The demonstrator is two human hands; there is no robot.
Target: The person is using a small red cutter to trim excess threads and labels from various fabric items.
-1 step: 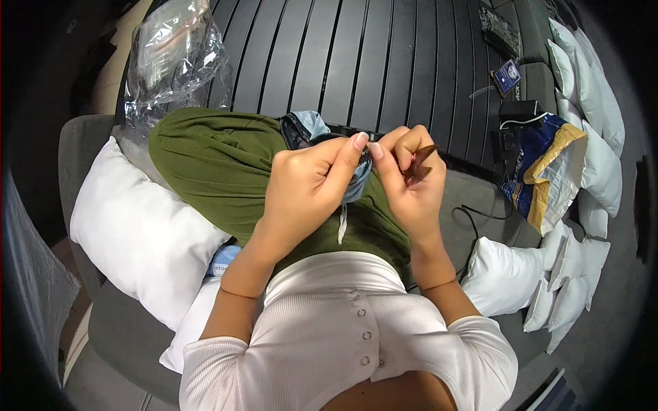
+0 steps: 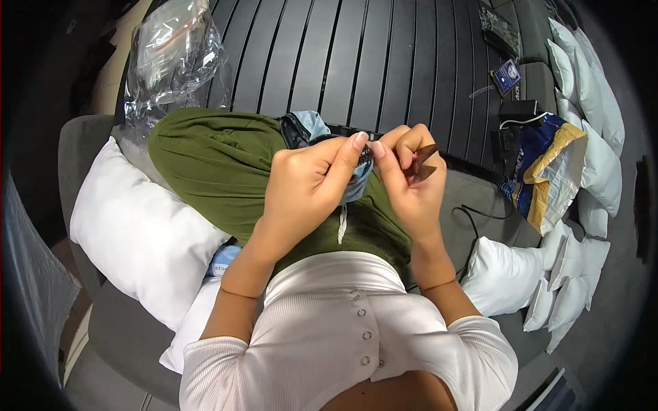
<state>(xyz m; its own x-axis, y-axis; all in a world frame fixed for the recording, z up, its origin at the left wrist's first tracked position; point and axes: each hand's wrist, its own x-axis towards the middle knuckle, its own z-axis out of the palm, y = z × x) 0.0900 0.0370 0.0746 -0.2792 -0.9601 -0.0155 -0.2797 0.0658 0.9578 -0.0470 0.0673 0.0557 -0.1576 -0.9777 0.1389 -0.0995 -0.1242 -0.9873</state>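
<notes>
At twelve o'clock, over the blue-and-black cloth (image 2: 314, 124), the left hand (image 2: 301, 179) pinches, on what I cannot tell, beside the right hand (image 2: 410, 183), which clasps likely brown snips (image 2: 425, 156) at the cloth's three o'clock, points best angled clear.

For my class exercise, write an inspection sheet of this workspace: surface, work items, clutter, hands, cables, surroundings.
Surface: black slatted table
Work items: blue-and-black fabric at the hands; dark brown pointed object
Clutter: crumpled clear plastic bag; torn blue, yellow and white sack
Hands: left hand pinched, its grip's contents unclear; right hand holding the brown object
Cables: thin black cable on grey fabric seat; white cable by black box
Surroundings: plump white cushions
</notes>
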